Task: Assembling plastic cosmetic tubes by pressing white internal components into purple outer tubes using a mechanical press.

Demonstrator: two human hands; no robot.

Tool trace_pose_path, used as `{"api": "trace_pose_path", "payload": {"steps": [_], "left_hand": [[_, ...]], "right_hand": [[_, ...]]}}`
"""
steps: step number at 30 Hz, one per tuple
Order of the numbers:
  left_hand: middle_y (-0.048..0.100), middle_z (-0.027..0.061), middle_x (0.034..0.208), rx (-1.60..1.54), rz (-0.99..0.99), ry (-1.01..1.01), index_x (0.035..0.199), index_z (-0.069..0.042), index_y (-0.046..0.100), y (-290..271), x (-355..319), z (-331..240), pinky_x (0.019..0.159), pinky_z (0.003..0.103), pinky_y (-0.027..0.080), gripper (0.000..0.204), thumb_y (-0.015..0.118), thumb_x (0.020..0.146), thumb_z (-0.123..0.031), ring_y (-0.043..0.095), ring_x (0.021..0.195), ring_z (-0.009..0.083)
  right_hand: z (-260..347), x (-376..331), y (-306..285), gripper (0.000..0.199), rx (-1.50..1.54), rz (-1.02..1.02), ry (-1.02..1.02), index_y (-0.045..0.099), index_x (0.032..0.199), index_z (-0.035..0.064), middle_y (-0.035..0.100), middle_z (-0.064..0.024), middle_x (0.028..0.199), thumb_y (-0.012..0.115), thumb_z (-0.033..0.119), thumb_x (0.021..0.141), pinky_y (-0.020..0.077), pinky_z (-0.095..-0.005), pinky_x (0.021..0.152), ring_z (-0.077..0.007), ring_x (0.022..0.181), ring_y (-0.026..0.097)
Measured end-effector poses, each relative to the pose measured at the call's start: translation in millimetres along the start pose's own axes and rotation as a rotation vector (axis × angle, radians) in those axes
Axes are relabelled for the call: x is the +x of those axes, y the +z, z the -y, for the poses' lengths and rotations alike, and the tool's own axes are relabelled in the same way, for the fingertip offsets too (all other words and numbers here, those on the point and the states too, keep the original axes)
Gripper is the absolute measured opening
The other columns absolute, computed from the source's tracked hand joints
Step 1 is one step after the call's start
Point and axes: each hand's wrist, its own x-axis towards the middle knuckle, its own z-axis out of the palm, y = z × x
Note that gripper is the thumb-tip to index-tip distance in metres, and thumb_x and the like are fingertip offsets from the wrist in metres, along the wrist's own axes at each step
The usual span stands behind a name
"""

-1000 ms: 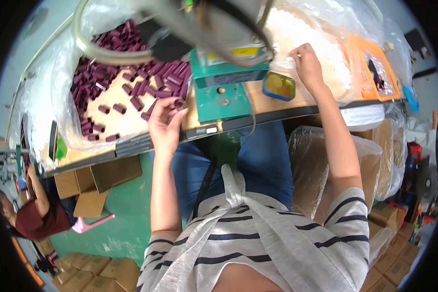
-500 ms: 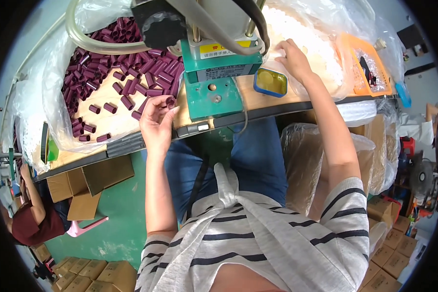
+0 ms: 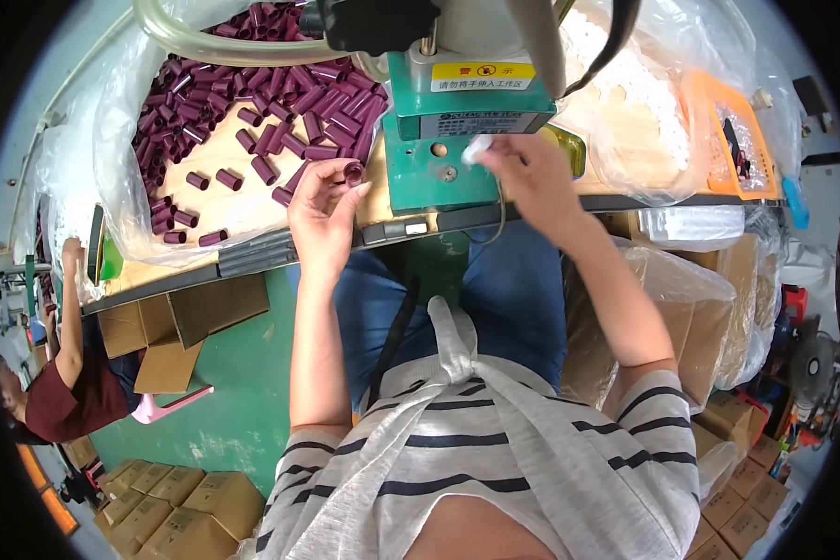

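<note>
Between the fingertips of my left hand [image 3: 325,215] is a short purple tube [image 3: 353,174], its open end turned upward, just left of the green press base [image 3: 406,177]. My right hand [image 3: 532,182] is over the right part of that base, its fingers closed on a small white plastic piece [image 3: 477,149]. The green press head [image 3: 476,112] stands above the base. A tin of yellowish grease [image 3: 569,149] sits behind my right hand, partly hidden by it. Many more purple tubes [image 3: 271,140] lie loose on the left of the bench.
White pieces [image 3: 658,117] are heaped on plastic at the bench's right. Beside them is an orange basket [image 3: 742,140]. A clear hose [image 3: 224,42] and dark cables [image 3: 616,47] hang over the bench. Cardboard boxes [image 3: 191,317] stand below; another person [image 3: 75,401] works at far left.
My right hand has come left from the heap of white pieces to the press base, now with a white piece in its fingers. My left hand still holds the purple tube. The view has shifted.
</note>
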Motion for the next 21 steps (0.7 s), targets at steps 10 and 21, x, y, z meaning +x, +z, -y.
{"api": "trace_pose_path", "payload": {"steps": [10,21], "left_hand": [[0.064,0.0003,0.106,-0.011,0.003,0.005,0.116,-0.002,0.068,-0.2,0.1,4.9,0.087,0.023,0.052,0.033,0.073,0.086,0.012,0.062,0.094,0.0081],[0.067,0.0017,0.105,-0.028,0.007,0.001,0.114,-0.001,0.068,-0.5,0.4,2.5,0.087,0.024,0.052,0.032,0.075,0.086,0.011,0.064,0.093,0.0089]], "right_hand": [[7.4,-2.6,22.6,0.01,-0.128,0.032,-0.206,0.066,0.101,0.0083,0.07,-0.0053,0.099,0.07,0.013,0.093,0.0422,-0.0402,0.092,-0.0282,0.099,0.06],[6.0,-3.9,24.6,0.009,-0.285,-0.002,-0.279,0.067,0.101,0.0117,0.069,-0.0004,0.097,0.07,0.016,0.093,0.0369,-0.0393,0.091,-0.0225,0.098,0.059]]}}
